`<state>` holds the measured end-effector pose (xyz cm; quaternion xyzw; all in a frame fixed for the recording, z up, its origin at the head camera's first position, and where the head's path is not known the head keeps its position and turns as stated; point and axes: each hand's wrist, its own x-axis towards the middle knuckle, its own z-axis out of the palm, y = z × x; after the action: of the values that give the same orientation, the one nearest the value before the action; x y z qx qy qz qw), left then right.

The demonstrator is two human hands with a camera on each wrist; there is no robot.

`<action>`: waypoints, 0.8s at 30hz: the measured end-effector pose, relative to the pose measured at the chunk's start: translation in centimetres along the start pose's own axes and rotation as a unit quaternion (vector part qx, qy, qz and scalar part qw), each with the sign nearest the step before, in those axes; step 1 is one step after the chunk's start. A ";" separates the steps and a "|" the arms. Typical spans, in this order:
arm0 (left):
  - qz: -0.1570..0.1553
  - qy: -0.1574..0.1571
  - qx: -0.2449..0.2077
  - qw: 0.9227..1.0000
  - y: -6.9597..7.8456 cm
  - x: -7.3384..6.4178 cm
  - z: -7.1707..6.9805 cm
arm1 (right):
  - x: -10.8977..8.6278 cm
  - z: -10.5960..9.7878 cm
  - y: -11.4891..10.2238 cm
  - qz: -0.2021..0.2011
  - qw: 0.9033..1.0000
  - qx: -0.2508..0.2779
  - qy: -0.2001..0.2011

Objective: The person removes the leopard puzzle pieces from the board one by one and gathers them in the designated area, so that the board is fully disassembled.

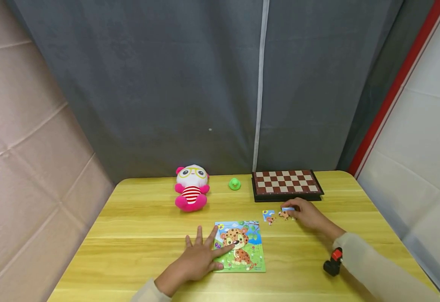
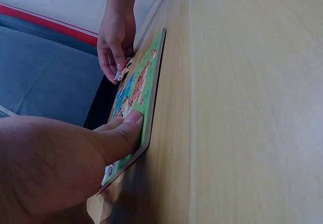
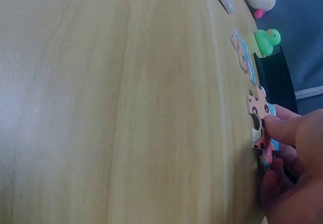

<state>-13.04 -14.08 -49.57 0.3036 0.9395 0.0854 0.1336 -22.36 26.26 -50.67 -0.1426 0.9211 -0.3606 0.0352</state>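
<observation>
A square jigsaw puzzle (image 1: 255,260) with a spotted leopard cub on green grass lies flat on the table. Fingers spread, my left hand (image 1: 197,260) rests over its left edge; in the left wrist view the thumb (image 2: 132,119) presses on the picture. To the puzzle's upper right, my right hand (image 1: 305,213) pinches a spotted puzzle piece (image 3: 259,106) between thumb and fingers, close over the tabletop. Just left of it lies another loose puzzle piece (image 1: 268,215), blue with an orange spotted part, seen edge-on in the right wrist view.
Behind the right hand sits a folded chessboard (image 1: 285,182). A small green duck (image 1: 234,183) and a pink-and-white plush toy (image 1: 191,188) stand along the back of the wooden table (image 1: 129,235), before a grey curtain (image 1: 167,105). A black-and-red device (image 1: 333,262) hangs at the right sleeve.
</observation>
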 end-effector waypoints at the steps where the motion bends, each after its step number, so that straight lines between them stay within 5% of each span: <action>1: 0.000 -0.001 -0.001 1.000 0.0 0.0 0.0 | 0.0 0.1 0.0 -0.002 1.000 -0.001 0.002; 24: 0.002 0.003 -0.005 1.000 -0.2 0.1 0.5 | -0.1 0.6 0.6 -0.009 1.000 0.005 0.026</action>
<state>-13.12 -14.14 -50.15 0.3046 0.9388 0.0916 0.1318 -22.34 26.26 -51.51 -0.1414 0.9186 -0.3689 0.0086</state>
